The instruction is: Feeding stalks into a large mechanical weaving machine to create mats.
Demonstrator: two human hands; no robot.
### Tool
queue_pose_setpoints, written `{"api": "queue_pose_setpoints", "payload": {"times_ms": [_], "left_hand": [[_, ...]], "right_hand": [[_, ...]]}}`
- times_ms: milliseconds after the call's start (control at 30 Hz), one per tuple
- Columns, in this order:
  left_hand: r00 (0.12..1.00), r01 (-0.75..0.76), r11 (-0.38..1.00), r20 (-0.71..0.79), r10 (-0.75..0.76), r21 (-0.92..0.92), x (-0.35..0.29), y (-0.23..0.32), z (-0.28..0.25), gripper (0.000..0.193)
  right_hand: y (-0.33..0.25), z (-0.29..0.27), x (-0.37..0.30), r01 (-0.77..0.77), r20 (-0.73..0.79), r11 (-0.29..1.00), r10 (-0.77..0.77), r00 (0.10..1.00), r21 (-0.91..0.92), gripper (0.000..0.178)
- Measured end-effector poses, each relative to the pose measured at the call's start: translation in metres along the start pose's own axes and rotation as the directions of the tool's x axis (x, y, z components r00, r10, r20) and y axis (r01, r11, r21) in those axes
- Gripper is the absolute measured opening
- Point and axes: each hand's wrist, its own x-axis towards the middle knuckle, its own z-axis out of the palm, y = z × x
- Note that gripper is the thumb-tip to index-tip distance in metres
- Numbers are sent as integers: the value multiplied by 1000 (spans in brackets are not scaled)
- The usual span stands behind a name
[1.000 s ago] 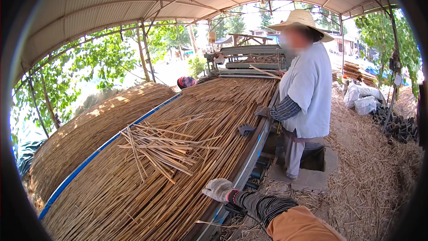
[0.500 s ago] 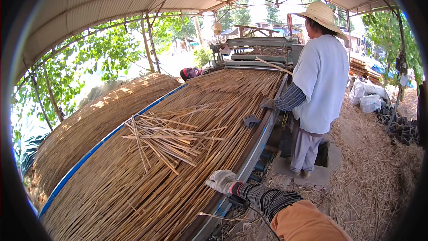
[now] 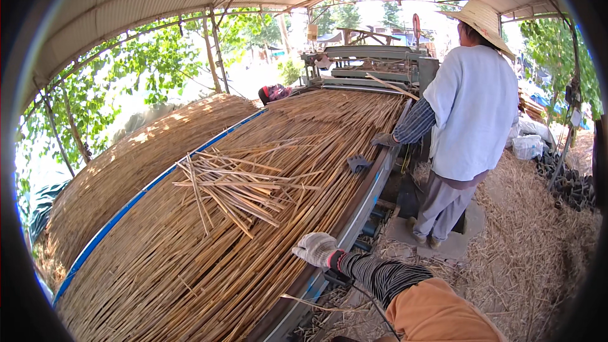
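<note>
My right hand (image 3: 315,249), in a pale knitted glove, rests at the near right edge of a wide layer of reed stalks (image 3: 209,266). Its fingers curl down toward the stalks, and whatever they hold is hidden beneath them. A dark ribbed sleeve and an orange sleeve cover that arm. Nothing of my left hand shows. Farther up the layer lies a loose, criss-crossed heap of short cut stalks (image 3: 237,190). A small dark grey piece (image 3: 359,163), perhaps a glove or cloth, lies near the same edge.
A metal side rail (image 3: 354,225) borders the reeds; a blue strip (image 3: 136,201) divides them from another reed heap (image 3: 145,168). A co-worker (image 3: 472,107) in a straw hat stands right, gloved hand at the rail. A machine (image 3: 367,66) stands beyond. Straw litters the floor (image 3: 525,247).
The co-worker has shifted right in the picture, legs now set wider. The view has moved slightly; my right hand stays at the reeds' edge, a little higher in the picture.
</note>
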Motion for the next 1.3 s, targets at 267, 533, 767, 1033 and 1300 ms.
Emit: {"api": "queue_pose_setpoints", "payload": {"times_ms": [267, 533, 767, 1033, 1300], "left_hand": [[998, -29, 999, -52, 27, -38, -1, 8, -7, 47], [999, 4, 999, 43, -2, -52, 5, 11, -9, 48], [1000, -5, 1000, 0, 5, 12, -1, 6, -5, 48], [994, -88, 996, -70, 88, 1, 3, 3, -1, 45], [991, -94, 996, -95, 93, -5, 5, 3, -3, 43]], "right_hand": [[2, 1, 2, -3, 11, 1000, 3, 1000, 7, 54], [3, 0, 0, -16, -9, 1000, 15, 1000, -19, 54], [-2, 1, -1, 9, -11, 999, -8, 1000, 48, 52], [3, 1, 2, 6, 11, 1000, -6, 1000, 14, 53], [4, 3, 2, 0, 15, 999, -1, 1000, 34, 53]]}}
